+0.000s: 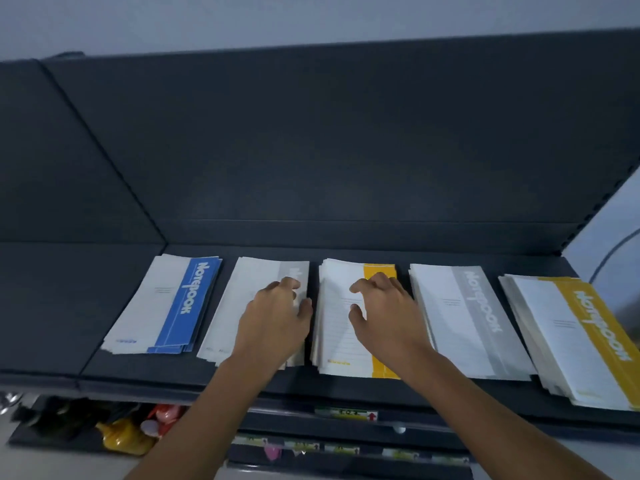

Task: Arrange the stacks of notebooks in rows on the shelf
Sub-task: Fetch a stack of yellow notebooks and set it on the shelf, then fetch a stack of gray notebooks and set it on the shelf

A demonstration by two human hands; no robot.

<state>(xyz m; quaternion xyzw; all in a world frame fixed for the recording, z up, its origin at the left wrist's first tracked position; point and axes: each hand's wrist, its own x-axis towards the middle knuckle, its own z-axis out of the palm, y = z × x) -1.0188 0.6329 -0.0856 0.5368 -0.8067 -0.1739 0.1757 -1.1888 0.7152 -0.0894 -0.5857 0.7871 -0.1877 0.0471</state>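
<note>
Several notebook stacks lie side by side in a row on the dark shelf (pixel 346 386). From the left they are a blue stack (pixel 166 306), a grey stack (pixel 239 306), a yellow stack (pixel 336 327), a second grey stack (pixel 460 320) and a second yellow stack (pixel 568 337). My left hand (pixel 277 317) rests on top of the first grey stack, fingers bent, thumb at its right edge. My right hand (pixel 384 313) rests on the middle yellow stack with fingers bent over its yellow band. The far-right stack is fanned and uneven.
The shelf's dark back panel (pixel 346 150) rises behind the stacks. A neighbouring shelf section (pixel 52 306) lies to the left. Lower shelves hold price labels (pixel 346 414) and packaged goods (pixel 124 434). A pale wall (pixel 602 244) bounds the right end.
</note>
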